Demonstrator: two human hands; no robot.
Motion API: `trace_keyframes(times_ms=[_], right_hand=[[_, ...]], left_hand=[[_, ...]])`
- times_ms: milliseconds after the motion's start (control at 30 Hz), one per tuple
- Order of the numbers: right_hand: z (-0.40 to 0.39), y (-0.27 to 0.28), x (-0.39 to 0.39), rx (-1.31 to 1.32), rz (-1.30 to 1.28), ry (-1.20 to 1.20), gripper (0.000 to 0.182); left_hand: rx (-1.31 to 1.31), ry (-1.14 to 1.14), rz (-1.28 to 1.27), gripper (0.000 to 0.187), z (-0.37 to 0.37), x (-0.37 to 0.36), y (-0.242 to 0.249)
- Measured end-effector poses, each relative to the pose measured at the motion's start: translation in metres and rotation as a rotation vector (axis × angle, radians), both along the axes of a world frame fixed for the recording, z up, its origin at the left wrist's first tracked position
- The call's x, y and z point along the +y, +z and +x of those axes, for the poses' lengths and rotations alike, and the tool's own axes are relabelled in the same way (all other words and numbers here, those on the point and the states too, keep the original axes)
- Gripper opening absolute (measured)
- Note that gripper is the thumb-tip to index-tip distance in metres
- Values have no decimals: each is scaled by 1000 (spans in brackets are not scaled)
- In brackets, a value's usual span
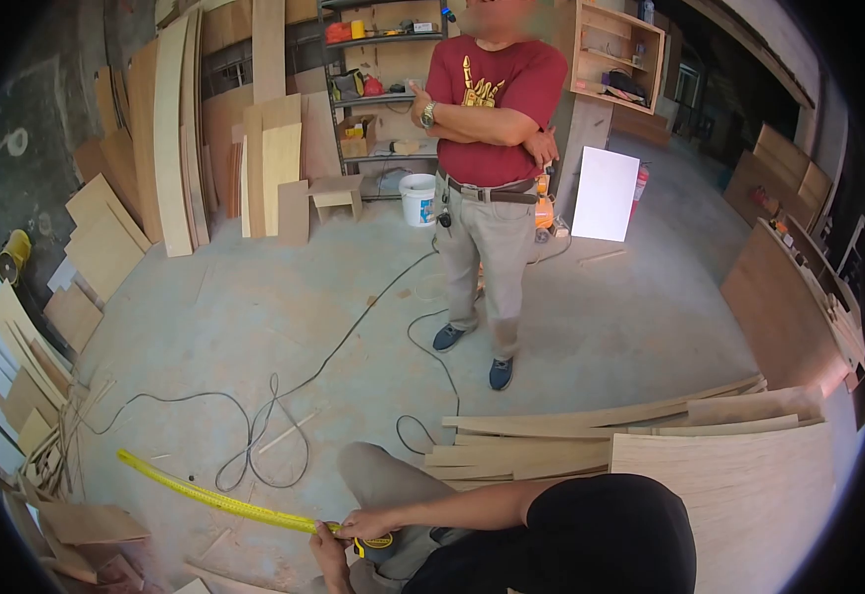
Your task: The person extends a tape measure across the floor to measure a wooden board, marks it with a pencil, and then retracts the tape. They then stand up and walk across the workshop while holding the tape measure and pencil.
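Holding the tape [219, 499] beside its case [374, 544], both hands meet at the lower centre of the view. The left hand [330, 559] is closed on the tape from the near side. The right hand [366, 523] is clamped on the tape next to it, its fingers close to those of the left hand; the case sits just below the right hand. The yellow blade runs out leftward over the floor [304, 297] — whether it touches the floor cannot be told. A bent knee [378, 470] lies beyond the right forearm.

A black cable [353, 332] crosses the floor and forms loops beyond the blade. Long boards [531, 450] are stacked to the right of the knee, with a wide sheet [719, 475] at their near right side. More panels [177, 139] lean upright along the left and back of the room.

A person [487, 129] in a red shirt stands facing the work area, arms folded. Behind this person — left to right — are a shelf [383, 99], a white bucket [418, 201] and a white panel [605, 195] standing upright on the floor.
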State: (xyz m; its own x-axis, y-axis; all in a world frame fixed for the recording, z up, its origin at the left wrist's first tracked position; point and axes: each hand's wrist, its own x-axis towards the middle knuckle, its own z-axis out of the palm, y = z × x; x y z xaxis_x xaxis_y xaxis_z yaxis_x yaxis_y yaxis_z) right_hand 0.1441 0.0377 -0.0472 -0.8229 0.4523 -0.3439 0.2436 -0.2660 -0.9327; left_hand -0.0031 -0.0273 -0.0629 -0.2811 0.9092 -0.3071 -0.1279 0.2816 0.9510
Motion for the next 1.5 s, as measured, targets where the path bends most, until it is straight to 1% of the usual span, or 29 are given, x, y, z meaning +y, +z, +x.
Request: trace_keyframes(times_ms=[33, 100, 200, 233, 300, 400, 433, 500, 533, 567, 633, 733, 767, 867, 933, 1033, 1133, 1233, 1300, 1400, 1433, 1500], right_hand=[[-3, -4, -2, 6, -14, -12, 39], [-8, -12, -6, 19, -41, -35, 39], [-3, -20, -7, -38, -94, -26, 38], [-2, -18, -8, -17, -78, -47, 38], [1, -20, -12, 23, -48, -88, 39], [1, -35, -9, -45, 65, -106, 39], [-1, -42, -9, -57, 59, -98, 39], [-4, -48, -10, -78, 45, -86, 40], [-4, -46, -11, -91, 96, -67, 41], [-3, -44, -13, -106, 147, -50, 41], [0, -50, -14, -129, 217, -23, 42], [-4, -54, -14, -148, 293, 15, 43], [-4, -53, -15, -160, 328, 27, 43], [-2, -51, -16, -164, 369, 27, 44], [-4, -53, -13, -158, 370, 16, 45], [-8, -56, -12, -151, 358, -6, 45], [-12, -51, -6, -166, 376, -24, 44], [-19, -43, -4, -214, 418, -42, 44], [-31, -40, 0, -194, 461, -20, 49], [-52, -11, 8, -262, 453, 2, 51], [-62, -17, 11, -274, 465, -11, 51], [-93, -24, 25, -294, 500, -36, 51]], left_hand=[[35, 29, -7, 49, -1, 0, -1], [18, 22, -36, 47, -1, -2, 3], [42, -11, -73, 43, -3, -7, -2], [54, -29, -83, 41, -2, -8, -6], [12, -21, -93, 32, 0, -9, -7], [-78, 35, -80, 20, 8, -10, 5], [-110, 64, -71, 17, 9, -10, 8], [-141, 78, -150, 13, 4, -13, 2], [-157, 83, -189, 13, 2, -13, 0], [-168, 89, -195, 15, 1, -13, -2], [-194, 99, -210, 19, 6, -17, 13], [115, -32, -215, 34, -15, -23, -22], [81, -40, -221, 32, -22, -24, -30], [-37, -52, -241, 27, -24, -22, -31], [-123, -25, -253, 25, -14, -20, -1], [-119, -10, -235, 24, -10, -17, 16], [-171, -23, -201, 23, -11, -11, 31], [-3, -44, -154, 24, -27, -2, 15], [32, -56, -130, 24, -45, 4, 0], [138, -87, -111, 25, -85, 20, -27], [178, -102, -111, 26, -94, 25, -33], [88, -50, -86, 28, -111, 43, -42]])
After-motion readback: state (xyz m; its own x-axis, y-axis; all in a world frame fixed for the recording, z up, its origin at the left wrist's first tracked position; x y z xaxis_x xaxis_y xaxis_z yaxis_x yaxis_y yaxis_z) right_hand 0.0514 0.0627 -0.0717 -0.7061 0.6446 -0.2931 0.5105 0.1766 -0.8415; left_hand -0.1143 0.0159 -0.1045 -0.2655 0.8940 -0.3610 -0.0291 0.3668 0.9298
